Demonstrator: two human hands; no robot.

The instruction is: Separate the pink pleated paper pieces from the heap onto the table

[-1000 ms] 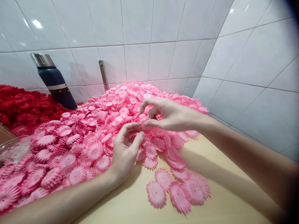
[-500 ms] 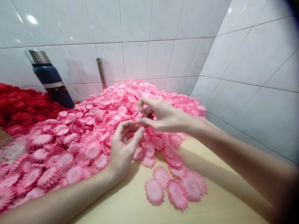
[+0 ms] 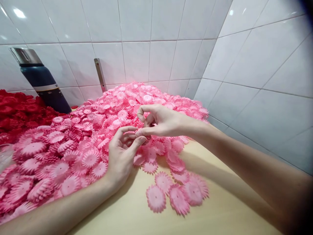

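A big heap of pink fabric flower petals (image 3: 80, 143) covers the pale wooden tabletop (image 3: 220, 212). Over the heap's near edge my left hand (image 3: 121, 156) has its fingers curled, thumb and forefinger pinched together. My right hand (image 3: 158, 122) meets it from the right, its fingertips also pinched, touching the left fingertips. What is held between them is too small to make out. A few loose pink petals (image 3: 176, 194) lie flat just below the hands.
A heap of red petals (image 3: 17, 111) lies at the far left. A dark blue flask with a steel cap (image 3: 41, 81) stands against the white tiled wall. A metal bracket (image 3: 99, 74) is fixed to the wall. Tiled walls meet in a corner on the right.
Both hands keep pinching together and have closed slightly onto each other. The view has shifted a little, so everything sits further left in the frame.
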